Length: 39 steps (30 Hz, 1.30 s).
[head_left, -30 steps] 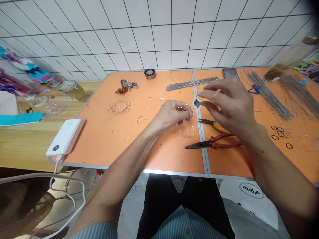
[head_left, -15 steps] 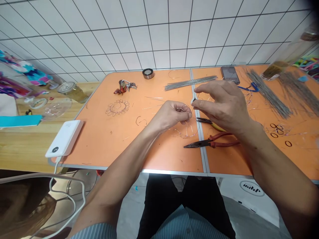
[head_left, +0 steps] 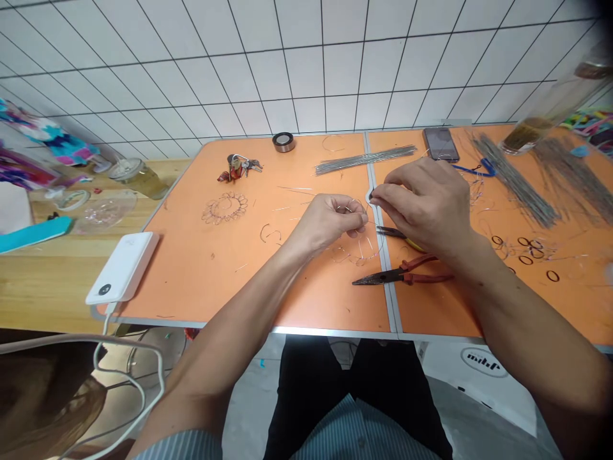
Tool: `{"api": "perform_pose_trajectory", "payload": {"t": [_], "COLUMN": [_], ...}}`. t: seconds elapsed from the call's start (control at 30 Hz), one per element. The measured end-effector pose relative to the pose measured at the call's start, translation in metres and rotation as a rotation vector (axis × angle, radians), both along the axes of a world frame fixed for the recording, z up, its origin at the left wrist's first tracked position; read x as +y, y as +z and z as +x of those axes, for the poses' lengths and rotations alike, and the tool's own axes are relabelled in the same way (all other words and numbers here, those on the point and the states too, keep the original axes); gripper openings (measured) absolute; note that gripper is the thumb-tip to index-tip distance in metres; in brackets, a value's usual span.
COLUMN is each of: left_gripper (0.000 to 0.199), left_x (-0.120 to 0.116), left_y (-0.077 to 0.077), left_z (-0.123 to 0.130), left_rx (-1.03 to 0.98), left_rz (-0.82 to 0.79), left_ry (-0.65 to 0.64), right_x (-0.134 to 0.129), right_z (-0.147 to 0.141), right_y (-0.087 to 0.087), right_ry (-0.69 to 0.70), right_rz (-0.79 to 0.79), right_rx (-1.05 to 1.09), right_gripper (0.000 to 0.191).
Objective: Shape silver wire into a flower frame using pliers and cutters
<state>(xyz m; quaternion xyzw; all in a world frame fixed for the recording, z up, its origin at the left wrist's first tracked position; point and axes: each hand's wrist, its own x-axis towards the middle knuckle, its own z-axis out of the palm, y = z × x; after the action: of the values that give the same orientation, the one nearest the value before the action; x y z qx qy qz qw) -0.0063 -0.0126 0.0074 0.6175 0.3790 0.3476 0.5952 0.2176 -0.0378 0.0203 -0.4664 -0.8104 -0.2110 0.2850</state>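
Note:
Over the middle of the orange table (head_left: pixel 191 268), my left hand (head_left: pixel 335 220) pinches a piece of thin bent wire (head_left: pixel 352 206). Just to its right, my right hand (head_left: pixel 424 204) has thumb and fingertips pressed together near the wire; what they hold is too small to make out. A looped wire piece (head_left: pixel 359 252) lies below my left hand. Red-handled pliers (head_left: pixel 383 277) rest nearer the front edge, and dark-jawed pliers (head_left: pixel 390 231) lie partly hidden under my right hand.
Wire bundles (head_left: pixel 366 160) lie at the back and right, near a phone (head_left: pixel 440 144). Small rings (head_left: pixel 525 260) are at the right. Keys (head_left: pixel 239 167), a tape roll (head_left: pixel 284 142) and a flower-like wire ring (head_left: pixel 225 208) sit left. A white power bank (head_left: pixel 122 267) lies at the left edge.
The thumb and fingers of my right hand have closed together from a wider spread. My left hand has stayed nearly in place with the wire.

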Motion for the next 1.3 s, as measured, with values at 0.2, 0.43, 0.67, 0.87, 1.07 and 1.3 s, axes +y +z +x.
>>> {"api": "perform_pose_trajectory", "payload": {"t": [0.2, 0.43, 0.67, 0.87, 1.07, 1.3], "left_gripper": [0.011, 0.012, 0.011, 0.011, 0.014, 0.015], "left_x": [-0.001, 0.0, 0.0, 0.0, -0.002, -0.001], "left_y": [0.0, -0.004, -0.005, -0.005, -0.003, -0.003], "left_z": [0.003, 0.005, 0.005, 0.006, 0.008, 0.007], "left_rx": [-0.055, -0.072, -0.041, -0.056, -0.033, -0.067], "left_rz": [-0.013, -0.018, -0.012, -0.014, -0.026, -0.02], "left_ry": [0.026, 0.042, 0.058, 0.078, 0.136, 0.155], "right_x": [0.0, 0.0, 0.001, 0.0, 0.0, -0.002], "right_z": [-0.007, -0.008, -0.009, -0.014, -0.017, -0.014], "right_y": [-0.01, -0.016, -0.018, -0.02, -0.019, -0.018], "right_ry": [-0.072, -0.094, -0.097, -0.071, -0.054, -0.139], "right_rz": [0.02, -0.018, -0.025, -0.075, -0.127, -0.034], "right_rx": [0.008, 0.039, 0.055, 0.186, 0.289, 0.204], "right_gripper": [0.039, 0.032, 0.029, 0.024, 0.018, 0.021]}}
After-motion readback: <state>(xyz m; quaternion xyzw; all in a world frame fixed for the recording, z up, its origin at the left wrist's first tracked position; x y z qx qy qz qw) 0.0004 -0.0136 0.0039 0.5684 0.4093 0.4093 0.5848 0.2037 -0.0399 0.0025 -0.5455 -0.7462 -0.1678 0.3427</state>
